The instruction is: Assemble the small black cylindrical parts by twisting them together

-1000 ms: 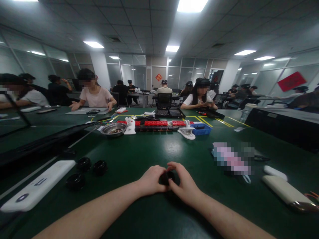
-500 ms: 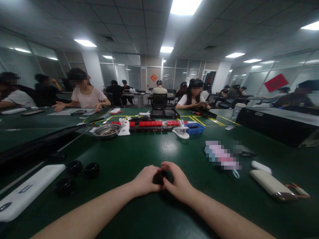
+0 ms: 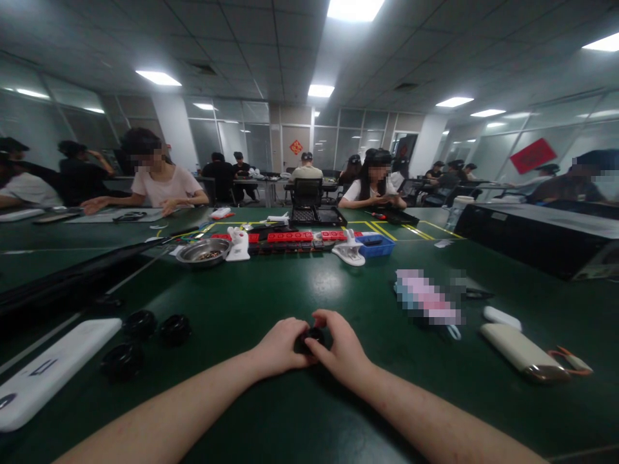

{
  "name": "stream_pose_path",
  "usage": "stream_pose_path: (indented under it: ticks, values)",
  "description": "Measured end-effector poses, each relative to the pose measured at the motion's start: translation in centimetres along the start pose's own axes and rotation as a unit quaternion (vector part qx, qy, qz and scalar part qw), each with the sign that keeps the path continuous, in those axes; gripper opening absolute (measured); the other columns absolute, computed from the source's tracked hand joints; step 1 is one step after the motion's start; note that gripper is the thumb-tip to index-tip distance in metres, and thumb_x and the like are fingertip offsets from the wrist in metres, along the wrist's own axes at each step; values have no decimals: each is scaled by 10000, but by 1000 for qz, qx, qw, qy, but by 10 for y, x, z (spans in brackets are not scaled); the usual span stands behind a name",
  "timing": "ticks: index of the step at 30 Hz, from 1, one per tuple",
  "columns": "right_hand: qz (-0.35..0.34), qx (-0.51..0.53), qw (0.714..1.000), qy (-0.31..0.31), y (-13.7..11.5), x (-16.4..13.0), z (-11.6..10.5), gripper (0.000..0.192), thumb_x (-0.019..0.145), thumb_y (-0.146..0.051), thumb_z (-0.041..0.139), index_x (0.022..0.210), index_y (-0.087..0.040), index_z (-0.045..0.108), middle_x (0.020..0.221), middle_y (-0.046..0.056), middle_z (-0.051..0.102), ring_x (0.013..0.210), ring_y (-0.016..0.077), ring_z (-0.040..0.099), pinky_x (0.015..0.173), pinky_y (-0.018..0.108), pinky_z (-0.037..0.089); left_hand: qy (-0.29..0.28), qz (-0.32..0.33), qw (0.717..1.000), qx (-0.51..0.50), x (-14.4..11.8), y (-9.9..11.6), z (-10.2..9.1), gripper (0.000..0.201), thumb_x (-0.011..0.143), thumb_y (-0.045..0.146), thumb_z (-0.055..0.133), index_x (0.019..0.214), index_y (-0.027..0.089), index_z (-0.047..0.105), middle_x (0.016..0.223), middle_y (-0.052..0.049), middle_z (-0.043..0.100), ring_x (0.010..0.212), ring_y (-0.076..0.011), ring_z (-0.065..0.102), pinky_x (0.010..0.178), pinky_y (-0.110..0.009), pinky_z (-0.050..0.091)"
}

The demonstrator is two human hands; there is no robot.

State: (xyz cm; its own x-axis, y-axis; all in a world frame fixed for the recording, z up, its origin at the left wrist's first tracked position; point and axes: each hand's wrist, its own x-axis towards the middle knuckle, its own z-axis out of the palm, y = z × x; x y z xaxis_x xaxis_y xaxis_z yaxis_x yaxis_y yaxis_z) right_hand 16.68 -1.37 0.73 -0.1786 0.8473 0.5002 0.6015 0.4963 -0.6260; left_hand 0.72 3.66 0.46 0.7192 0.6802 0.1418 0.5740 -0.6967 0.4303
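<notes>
Over the near middle of the green table, my left hand (image 3: 281,345) and my right hand (image 3: 344,348) meet around a small dark round part (image 3: 316,335). Fingers of both hands curl about it and cover most of its outline, so its exact kind is unclear. My right thumb lies across its near side. Left of my forearms, three glossy black ring-like parts sit close together: one at the back (image 3: 140,323), one to its right (image 3: 175,329) and one nearer me (image 3: 122,361).
A long white device (image 3: 58,370) lies at the left. Farther back are a metal bowl (image 3: 204,252), white clips (image 3: 350,249), a red strip (image 3: 290,237) and a blue basket (image 3: 378,245). A beige power bank (image 3: 522,351) rests at right. People sit across the table.
The whole view has shifted slightly. My right thumb has moved a little left across the dark round part, and both hands stay around it.
</notes>
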Motion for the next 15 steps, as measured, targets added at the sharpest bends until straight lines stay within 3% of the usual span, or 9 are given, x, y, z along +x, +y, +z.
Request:
stream_pose_path:
  ticks: [3,6,10,15]
  values:
    - [-29,20,999,-27,-2,-1,-3,449,660,-64,510,1082,-207,452,1008,50,570,946,195,537,864,370,426,-2,1,1000,-3,0,0,-1,285,667,367,628,864,176,553,817,-13,570,750,-192,519,646,-256,373]
    - [-25,27,999,-22,-2,-1,-4,475,655,-79,522,1105,-205,437,1064,65,547,1004,209,513,895,387,402,-3,-5,1000,0,0,-2,0,260,660,373,632,812,178,553,792,-9,565,728,-190,516,622,-250,370]
    - [13,16,1000,5,0,1,-1,424,677,-170,594,1072,-182,440,992,83,538,931,232,522,827,415,427,2,-9,1000,6,0,-2,2,242,653,385,636,741,182,537,742,-2,545,704,-187,513,596,-246,357]
    - [11,18,1000,-19,2,0,1,376,670,-128,576,1026,-192,478,926,55,566,869,214,544,797,395,445,2,1,1000,2,0,-1,1,228,667,365,625,768,179,542,755,-6,555,710,-183,518,605,-246,369]
